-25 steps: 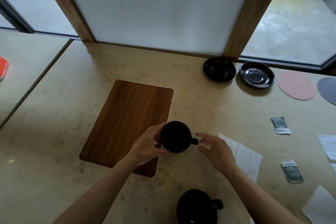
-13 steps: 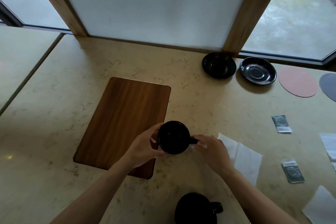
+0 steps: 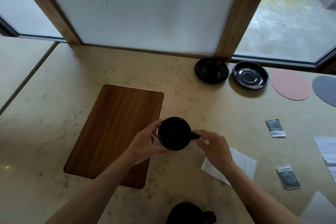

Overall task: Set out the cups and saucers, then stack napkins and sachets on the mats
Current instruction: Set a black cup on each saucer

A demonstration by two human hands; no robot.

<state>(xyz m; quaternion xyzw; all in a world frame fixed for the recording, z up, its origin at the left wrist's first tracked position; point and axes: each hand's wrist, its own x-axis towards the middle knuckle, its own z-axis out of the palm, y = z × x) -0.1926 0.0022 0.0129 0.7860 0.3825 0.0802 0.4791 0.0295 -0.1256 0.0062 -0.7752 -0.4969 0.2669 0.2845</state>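
Over the stone counter, both hands' grip closes on the black cup between them.

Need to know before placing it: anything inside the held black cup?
The held cup looks empty, with only its dark inside showing. What lies under it is covered, apart from a white napkin edge beside it.

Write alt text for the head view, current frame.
Two bare hands hold a black cup over a beige counter: left hand on its side, right hand at the handle. A wooden mat lies left; two black saucers sit beyond.
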